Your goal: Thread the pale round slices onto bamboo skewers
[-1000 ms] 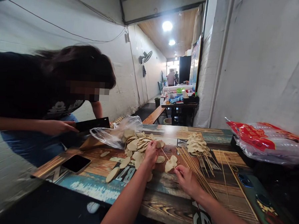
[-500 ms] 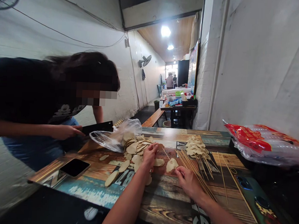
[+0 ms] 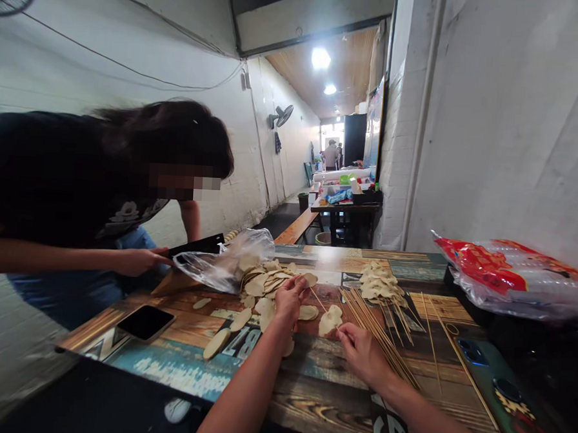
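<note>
My right hand (image 3: 363, 353) pinches a bamboo skewer (image 3: 319, 299) near its end. A thin, pale, wavy slice (image 3: 331, 320) is threaded on that skewer close to my fingertips. Between the fingers of my left hand (image 3: 288, 302) is another thin pale slice (image 3: 309, 280), beside the skewer's far tip; whether the tip touches it I cannot tell. Behind my left hand lies a heap of oval slices (image 3: 259, 283), partly in a clear plastic bag (image 3: 213, 271). Bare skewers (image 3: 375, 327) lie beyond my right hand, near a pile of threaded slices (image 3: 380, 282).
At the left a person in a black top (image 3: 68, 172) leans over the table, a hand (image 3: 144, 260) on a dark broad blade (image 3: 198, 245). A phone (image 3: 146, 322) lies near the left edge, a green phone (image 3: 503, 389) at right. A red-and-clear package (image 3: 513, 273) sits behind it.
My left hand has turned its slice more face-on near the skewer's tip. The threaded slice and my right hand have shifted slightly. The other person's blade has moved a little right.
</note>
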The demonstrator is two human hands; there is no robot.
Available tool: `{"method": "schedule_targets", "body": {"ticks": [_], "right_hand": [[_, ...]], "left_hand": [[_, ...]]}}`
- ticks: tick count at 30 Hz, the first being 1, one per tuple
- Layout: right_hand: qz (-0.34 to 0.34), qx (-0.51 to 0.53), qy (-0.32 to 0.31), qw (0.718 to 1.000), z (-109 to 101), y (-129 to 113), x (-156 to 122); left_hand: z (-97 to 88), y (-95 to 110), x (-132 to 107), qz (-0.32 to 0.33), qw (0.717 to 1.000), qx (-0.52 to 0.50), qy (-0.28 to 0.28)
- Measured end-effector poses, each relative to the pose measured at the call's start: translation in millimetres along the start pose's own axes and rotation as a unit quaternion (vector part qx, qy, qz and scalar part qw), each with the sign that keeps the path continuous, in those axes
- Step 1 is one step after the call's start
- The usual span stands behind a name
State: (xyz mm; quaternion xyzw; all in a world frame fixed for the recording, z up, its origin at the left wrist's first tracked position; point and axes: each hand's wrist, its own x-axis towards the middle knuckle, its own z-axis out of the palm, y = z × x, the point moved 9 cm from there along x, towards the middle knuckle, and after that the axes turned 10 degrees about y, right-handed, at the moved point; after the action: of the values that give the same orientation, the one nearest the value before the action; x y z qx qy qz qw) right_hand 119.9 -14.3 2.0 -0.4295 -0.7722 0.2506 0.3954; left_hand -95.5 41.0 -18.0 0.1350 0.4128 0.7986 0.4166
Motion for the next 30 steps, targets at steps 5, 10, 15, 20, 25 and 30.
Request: {"method": "schedule_targets", "body": {"ticks": [5, 10, 15, 20, 25, 30], "right_hand": [[0.000, 0.003, 0.005, 1.000, 0, 0, 0], [0.010, 0.001, 0.002, 1.000, 0, 3, 1], [0.012, 0.004, 0.005, 1.000, 1, 1, 1], [0.005, 0.007, 0.011, 1.000, -1, -2, 1], [-0.004, 0.011, 0.016, 1.000, -3, -3, 1], [-0.007, 0.024, 0.011, 1.000, -4, -4, 2]], "left_hand": [[2.1, 3, -4, 0.005, 1.000, 0.000, 0.009], [11.7, 8, -14, 0.033, 0.999, 0.013, -0.010], [11.5, 4, -16, 0.028, 1.000, 0.010, -0.002], [5.7, -2, -11, 0.019, 1.000, 0.001, 0.015], [3.1, -8, -9, -0.010, 1.000, -0.004, 0.023], [7.0, -10, -11, -0.030, 0.999, -0.011, 0.006]]}}
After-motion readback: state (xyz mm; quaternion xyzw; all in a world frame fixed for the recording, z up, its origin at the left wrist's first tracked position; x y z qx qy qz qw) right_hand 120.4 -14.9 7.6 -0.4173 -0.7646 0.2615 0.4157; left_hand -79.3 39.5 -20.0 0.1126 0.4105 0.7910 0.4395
